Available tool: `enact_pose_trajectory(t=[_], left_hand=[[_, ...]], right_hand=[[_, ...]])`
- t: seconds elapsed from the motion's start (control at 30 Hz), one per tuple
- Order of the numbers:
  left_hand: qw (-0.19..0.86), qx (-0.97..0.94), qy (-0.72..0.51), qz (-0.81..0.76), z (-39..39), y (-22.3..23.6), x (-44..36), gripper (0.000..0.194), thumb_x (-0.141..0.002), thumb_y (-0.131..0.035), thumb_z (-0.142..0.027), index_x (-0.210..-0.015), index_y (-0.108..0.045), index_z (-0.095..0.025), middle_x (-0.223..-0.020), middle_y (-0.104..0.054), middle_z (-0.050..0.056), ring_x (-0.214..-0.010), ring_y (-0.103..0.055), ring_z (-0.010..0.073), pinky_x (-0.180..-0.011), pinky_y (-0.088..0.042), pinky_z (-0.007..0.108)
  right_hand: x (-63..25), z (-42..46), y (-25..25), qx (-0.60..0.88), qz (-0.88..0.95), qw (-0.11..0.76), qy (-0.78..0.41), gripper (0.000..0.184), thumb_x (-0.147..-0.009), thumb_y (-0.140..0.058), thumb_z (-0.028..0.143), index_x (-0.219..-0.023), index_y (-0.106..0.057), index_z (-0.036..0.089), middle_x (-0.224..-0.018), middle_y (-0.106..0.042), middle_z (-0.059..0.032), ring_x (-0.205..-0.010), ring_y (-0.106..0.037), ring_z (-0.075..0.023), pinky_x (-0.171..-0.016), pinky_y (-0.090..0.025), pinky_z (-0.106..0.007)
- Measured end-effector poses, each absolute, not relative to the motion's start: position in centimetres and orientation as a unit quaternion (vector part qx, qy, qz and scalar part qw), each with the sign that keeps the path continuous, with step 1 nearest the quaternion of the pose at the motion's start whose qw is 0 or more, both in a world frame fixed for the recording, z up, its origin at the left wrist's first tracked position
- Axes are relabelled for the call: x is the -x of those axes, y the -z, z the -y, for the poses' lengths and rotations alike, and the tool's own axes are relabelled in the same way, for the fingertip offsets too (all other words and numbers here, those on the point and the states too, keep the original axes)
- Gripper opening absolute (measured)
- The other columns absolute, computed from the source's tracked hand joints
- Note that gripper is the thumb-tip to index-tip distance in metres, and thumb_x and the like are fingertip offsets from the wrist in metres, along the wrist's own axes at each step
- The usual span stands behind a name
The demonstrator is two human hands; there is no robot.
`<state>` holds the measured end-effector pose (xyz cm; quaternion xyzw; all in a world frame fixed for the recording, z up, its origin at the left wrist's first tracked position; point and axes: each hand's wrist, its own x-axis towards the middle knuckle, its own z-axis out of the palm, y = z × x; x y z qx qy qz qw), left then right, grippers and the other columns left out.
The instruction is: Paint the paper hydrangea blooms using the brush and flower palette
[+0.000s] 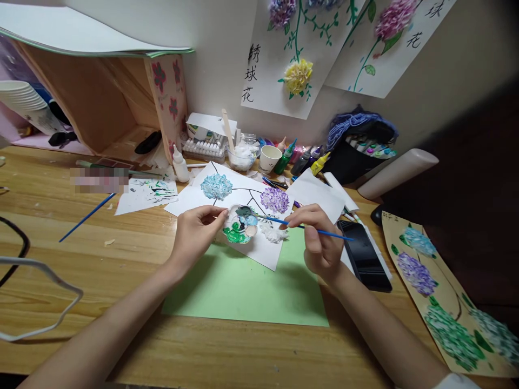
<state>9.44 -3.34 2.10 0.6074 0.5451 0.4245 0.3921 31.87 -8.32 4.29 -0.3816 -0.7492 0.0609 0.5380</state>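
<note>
My left hand (200,229) pinches the left edge of a small round paint palette (248,237), smeared with green, dark grey, blue and white paint. In my right hand (318,235) is a thin blue paintbrush (275,219), its tip touching the dark paint at the palette's top. Below both lies a white sheet (265,256) bearing a light blue flower (217,186), a purple flower (274,200) and dark drawn stems. A white flower (273,232) on that sheet is partly hidden by the palette and brush. Under the sheet is a green paper (247,297).
A second blue brush (87,217) and a paint-stained paper (148,194) lie left. Behind stand a white bottle (180,165), a paper cup (270,158) and several paint bottles (286,156). A phone (365,256) and a flower painting (441,292) are right.
</note>
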Motion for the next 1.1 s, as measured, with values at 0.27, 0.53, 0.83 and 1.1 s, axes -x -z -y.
enact_pose_trajectory(t=[0.27,0.53,0.83,1.1], left_hand=[[0.388,-0.619,-0.421,-0.538,3.4,-2.2,-9.5,0.027,-0.074,-0.068,-0.041,-0.082,-0.075,-0.016,-0.080,-0.075,0.006,-0.070,-0.067,0.0172,-0.062,-0.050,0.025],[0.393,-0.610,-0.424,-0.541,3.2,-2.0,-9.4,0.028,-0.074,-0.069,-0.041,-0.084,-0.075,-0.016,-0.082,-0.075,0.006,-0.071,-0.068,0.0174,-0.063,-0.051,0.025],[0.386,-0.608,-0.431,-0.543,3.2,-2.1,-9.3,0.028,-0.074,-0.068,-0.042,-0.083,-0.075,-0.016,-0.081,-0.075,0.006,-0.071,-0.068,0.0177,-0.063,-0.051,0.025],[0.385,-0.608,-0.434,-0.543,3.2,-2.1,-9.3,0.031,-0.073,-0.068,-0.044,-0.083,-0.075,-0.016,-0.082,-0.076,0.007,-0.071,-0.068,0.0185,-0.063,-0.051,0.026]], right_hand=[[-31.7,8.0,-4.5,0.389,0.781,0.488,-0.035,0.023,-0.090,-0.036,0.015,-0.088,-0.057,0.022,-0.077,-0.063,-0.0038,-0.077,-0.058,-0.0187,-0.068,-0.048,-0.035],[-32.3,8.0,-4.7,0.418,0.713,0.562,-0.038,0.025,-0.094,-0.036,0.020,-0.082,-0.058,0.022,-0.068,-0.061,-0.0018,-0.069,-0.054,-0.0176,-0.065,-0.044,-0.034],[-32.5,6.7,-3.4,0.436,0.781,0.447,0.001,0.026,-0.093,-0.036,0.015,-0.072,-0.051,0.022,-0.066,-0.056,-0.0018,-0.066,-0.053,-0.0161,-0.063,-0.042,-0.031],[-32.7,6.5,-2.8,0.457,0.776,0.435,-0.006,0.027,-0.095,-0.034,0.018,-0.075,-0.052,0.022,-0.067,-0.058,-0.0024,-0.068,-0.054,-0.0173,-0.065,-0.043,-0.032]])
